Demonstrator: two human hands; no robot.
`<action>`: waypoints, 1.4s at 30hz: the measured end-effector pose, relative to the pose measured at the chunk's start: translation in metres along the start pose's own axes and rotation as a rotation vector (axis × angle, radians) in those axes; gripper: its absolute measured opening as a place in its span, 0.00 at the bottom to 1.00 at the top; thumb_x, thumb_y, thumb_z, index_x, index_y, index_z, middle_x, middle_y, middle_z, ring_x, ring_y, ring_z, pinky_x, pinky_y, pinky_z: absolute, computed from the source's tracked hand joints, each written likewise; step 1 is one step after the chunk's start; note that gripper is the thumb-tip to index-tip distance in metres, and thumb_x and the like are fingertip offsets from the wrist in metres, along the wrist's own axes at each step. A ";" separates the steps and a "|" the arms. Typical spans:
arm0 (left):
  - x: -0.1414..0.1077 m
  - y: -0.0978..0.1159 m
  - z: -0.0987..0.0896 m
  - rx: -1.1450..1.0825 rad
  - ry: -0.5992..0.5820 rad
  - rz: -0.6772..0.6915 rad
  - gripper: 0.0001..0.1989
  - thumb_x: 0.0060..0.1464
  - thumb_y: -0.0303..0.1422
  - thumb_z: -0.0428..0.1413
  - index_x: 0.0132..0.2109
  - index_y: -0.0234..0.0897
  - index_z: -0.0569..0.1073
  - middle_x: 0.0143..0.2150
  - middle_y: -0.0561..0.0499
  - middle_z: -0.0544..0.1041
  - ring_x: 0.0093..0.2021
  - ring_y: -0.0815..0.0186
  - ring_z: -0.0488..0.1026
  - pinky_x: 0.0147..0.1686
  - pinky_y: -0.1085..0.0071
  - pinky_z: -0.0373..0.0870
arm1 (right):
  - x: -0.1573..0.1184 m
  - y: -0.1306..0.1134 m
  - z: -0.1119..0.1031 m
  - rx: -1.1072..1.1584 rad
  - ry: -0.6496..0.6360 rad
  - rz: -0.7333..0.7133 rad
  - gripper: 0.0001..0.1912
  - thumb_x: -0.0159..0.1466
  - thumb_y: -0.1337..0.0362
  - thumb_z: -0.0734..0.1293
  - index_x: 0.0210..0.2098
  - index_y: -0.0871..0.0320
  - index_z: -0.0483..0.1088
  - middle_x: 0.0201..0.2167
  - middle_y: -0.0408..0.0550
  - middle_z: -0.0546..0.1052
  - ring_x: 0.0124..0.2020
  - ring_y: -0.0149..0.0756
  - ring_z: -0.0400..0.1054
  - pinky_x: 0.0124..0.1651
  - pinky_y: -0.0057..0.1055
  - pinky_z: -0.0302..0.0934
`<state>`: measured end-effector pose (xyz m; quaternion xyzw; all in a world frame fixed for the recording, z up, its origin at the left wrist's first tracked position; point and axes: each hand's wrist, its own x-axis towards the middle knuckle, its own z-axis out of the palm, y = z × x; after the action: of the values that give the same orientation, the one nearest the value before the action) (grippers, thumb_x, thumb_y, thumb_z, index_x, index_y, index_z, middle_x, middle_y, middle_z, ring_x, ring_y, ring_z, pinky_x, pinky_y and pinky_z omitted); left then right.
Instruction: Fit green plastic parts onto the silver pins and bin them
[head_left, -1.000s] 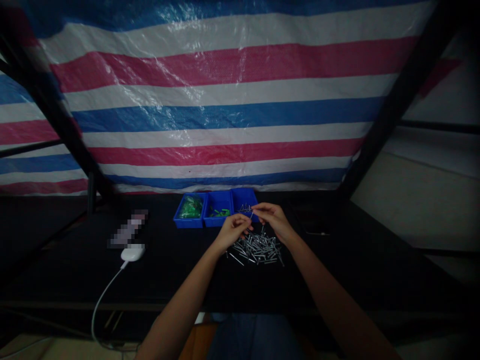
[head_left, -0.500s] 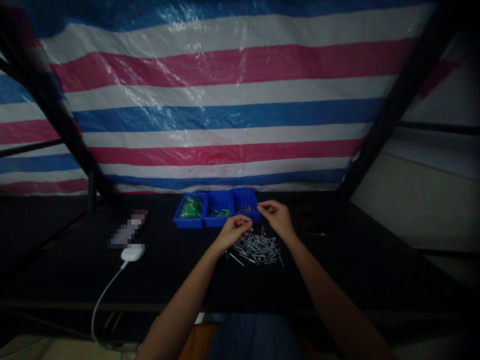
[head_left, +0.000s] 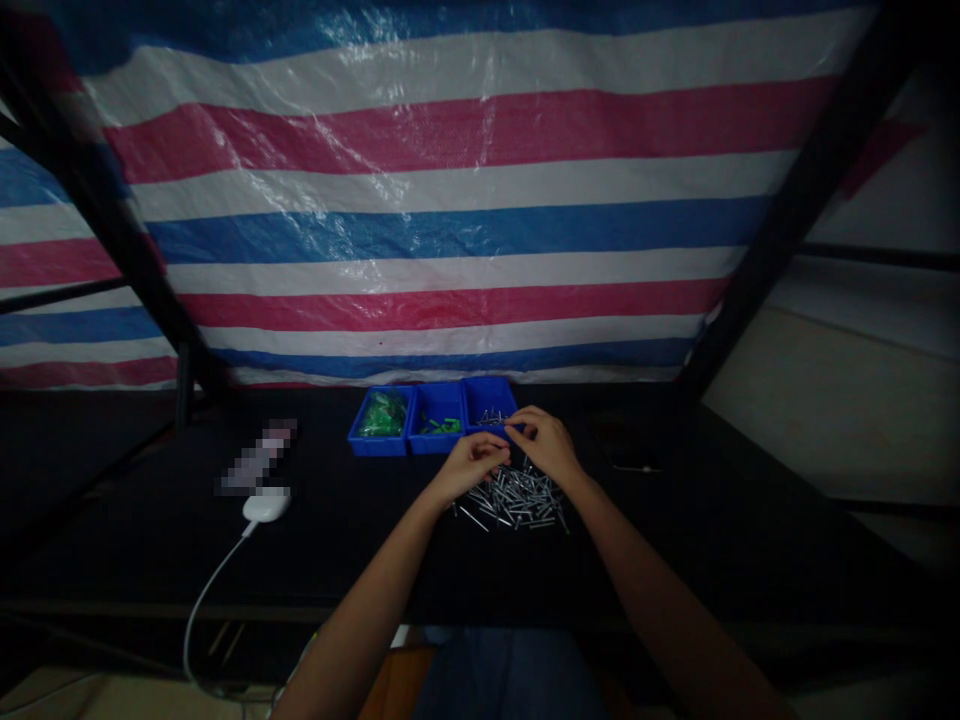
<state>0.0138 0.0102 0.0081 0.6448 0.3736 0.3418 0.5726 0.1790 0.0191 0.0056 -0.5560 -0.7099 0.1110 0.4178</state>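
1. thumb and finger drawn close on left hand (head_left: 466, 468) and right hand (head_left: 550, 443); cannot tell whether pinching anything.
2. see metal pins (head_left: 517, 497) heaped beneath, about midway between the tabletop (head_left: 480, 580)'s near and far edges, probably for short reach.
3. note blue bins (head_left: 379, 447) near the far edge, likely separating green pieces (head_left: 442, 426) from pins.
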 end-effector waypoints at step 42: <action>-0.014 0.012 0.001 0.851 0.201 0.269 0.09 0.52 0.34 0.49 0.37 0.39 0.72 0.30 0.53 0.72 0.31 0.68 0.67 0.29 0.75 0.59 | -0.004 0.006 0.000 -0.100 -0.475 0.024 0.06 0.51 0.60 0.66 0.27 0.54 0.72 0.26 0.39 0.76 0.27 0.29 0.68 0.26 0.23 0.51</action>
<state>0.0091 -0.0034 0.0194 0.8291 0.4474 0.2899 0.1683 0.1837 0.0180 -0.0003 -0.5427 -0.7862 0.2083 0.2097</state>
